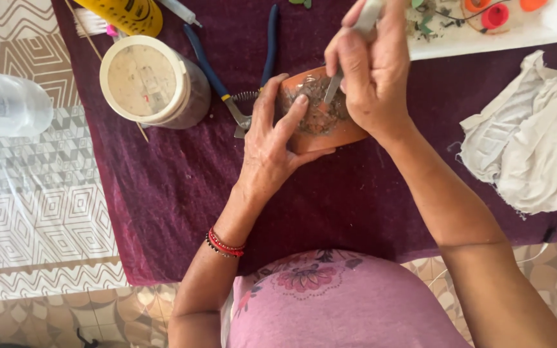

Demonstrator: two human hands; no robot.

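Dark maroon velvety cloth [182, 212] covers the work table, laid over a clear plastic sheet and a geometric-patterned covering at the left edge

White rumpled rag [527, 135] lies at the right side of the cloth, well apart from the hands. White plastic tray [485, 40] sits at the top right with orange and red caps and bits of green sprig in it

Round cream-lidded tub [146, 80] stands at upper left; blue-handled pliers [230, 77] lie between it and the pot, jaw end just beside the left thumb

Small terracotta clay pot [327, 132] rests on the cloth at centre, filled near the rim with gritty grey-brown soil and small stones. Left hand [272, 145] wraps its near side, fingers curled against the wall, index fingertip resting over the rim on the soil. Right hand [369, 71] is clenched around a slim silver metal tool [333, 87], its tip pushed down into the soil (handle mostly hidden in the fist)

Handling, as judged: fired clay looks stiff, brittle, likely to chip if knocked; light for its size but weighted by the fill. Surface appears matt and rough, so slipping seems unlikely. Best hold is around the wall from the side, below the rim, as the left hand has it; the rim looks the weakest spot. Loose fill would probably spill if tipped
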